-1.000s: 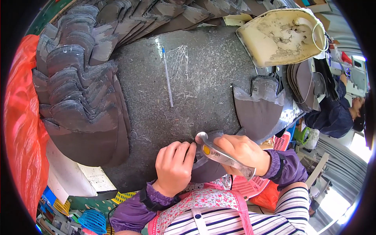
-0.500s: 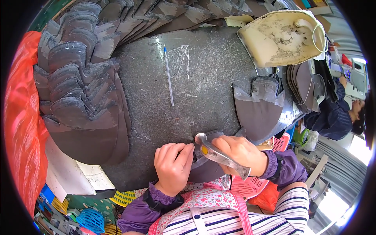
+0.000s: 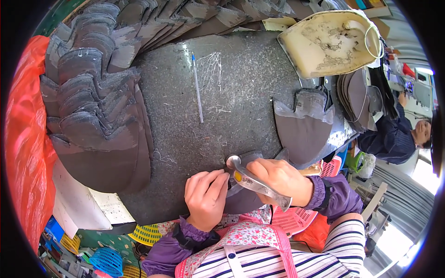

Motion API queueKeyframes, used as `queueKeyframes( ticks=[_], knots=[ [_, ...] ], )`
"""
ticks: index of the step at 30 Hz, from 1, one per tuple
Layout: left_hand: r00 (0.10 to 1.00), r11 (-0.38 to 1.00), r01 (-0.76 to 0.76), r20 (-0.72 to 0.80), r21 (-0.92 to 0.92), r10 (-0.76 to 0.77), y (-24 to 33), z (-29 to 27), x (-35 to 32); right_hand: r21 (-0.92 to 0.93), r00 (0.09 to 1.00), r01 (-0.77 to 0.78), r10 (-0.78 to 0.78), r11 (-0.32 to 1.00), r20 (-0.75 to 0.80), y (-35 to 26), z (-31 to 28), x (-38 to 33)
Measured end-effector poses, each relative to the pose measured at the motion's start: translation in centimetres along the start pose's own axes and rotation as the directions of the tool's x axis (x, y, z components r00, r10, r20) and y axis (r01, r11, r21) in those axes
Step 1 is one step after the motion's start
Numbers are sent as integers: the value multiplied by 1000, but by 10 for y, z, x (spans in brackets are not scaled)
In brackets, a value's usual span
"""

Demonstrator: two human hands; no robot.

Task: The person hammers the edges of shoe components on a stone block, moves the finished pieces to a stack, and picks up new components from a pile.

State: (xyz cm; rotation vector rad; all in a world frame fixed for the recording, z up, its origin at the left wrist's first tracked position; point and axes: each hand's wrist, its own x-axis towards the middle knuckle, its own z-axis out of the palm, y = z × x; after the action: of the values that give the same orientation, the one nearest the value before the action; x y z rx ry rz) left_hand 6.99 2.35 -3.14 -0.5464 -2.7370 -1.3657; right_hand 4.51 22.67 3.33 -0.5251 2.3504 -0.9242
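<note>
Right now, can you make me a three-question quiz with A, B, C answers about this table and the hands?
1. Where does the pen lie?
A. on the dark tabletop
B. in the cream tray
C. in the left hand

2. What colour are the stacked fabric pieces?
A. yellow
B. grey
C. green

3. What is the right hand doing?
A. resting flat and empty
B. pointing at the pen
C. gripping a metal tool

Answers: 1 A, it lies alone on the tabletop; 2 B, all are grey; 3 C, the fingers wrap the metal tool beside the left hand.
</note>
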Motion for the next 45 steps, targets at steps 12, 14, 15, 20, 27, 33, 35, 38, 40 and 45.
queueKeyframes(
  ticks=[12, 14, 15, 20, 27, 33, 35, 38, 40, 45],
  knots=[
    [945, 911, -319, 165, 262, 283, 10, 5, -3, -13, 999, 29, -29, 999, -27, 0, -2, -1],
    [931, 870, -360, 190, 337, 312, 14, 7, -3, -37, 996, 62, -64, 997, -60, -1, -2, -2],
    [925, 857, -374, 205, 355, 319, 15, 7, -3, -43, 996, 63, -65, 997, -63, -1, -1, -3],
    [902, 775, -428, 268, 465, 338, 24, 6, -8, -224, 1000, 14, -14, 975, 3, -2, 4, -7],
    [877, 749, -480, 272, 458, 396, 12, 3, -12, -150, 981, 112, -133, 982, -143, -4, 16, -7],
    [875, 881, -451, 267, 143, 404, 3, -29, 17, -232, 944, -126, 44, 965, -327, 0, 5, -6],
    [927, 859, -374, 122, 349, 354, -4, -68, 40, -494, 939, -75, -106, 866, -328, 15, 15, 7],
    [854, 744, -174, -277, 645, 440, -48, -117, 82, -501, 911, -56, -161, 864, -379, 26, 39, 22],
    [897, 629, -119, -188, 768, 400, -55, -150, 102, -475, 848, 48, -287, 879, -445, 33, 53, 19],
    [947, 638, -162, -63, 753, 316, -70, -174, 115, 55, 929, 51, -28, 997, -370, 18, 36, -2]
  ],
)
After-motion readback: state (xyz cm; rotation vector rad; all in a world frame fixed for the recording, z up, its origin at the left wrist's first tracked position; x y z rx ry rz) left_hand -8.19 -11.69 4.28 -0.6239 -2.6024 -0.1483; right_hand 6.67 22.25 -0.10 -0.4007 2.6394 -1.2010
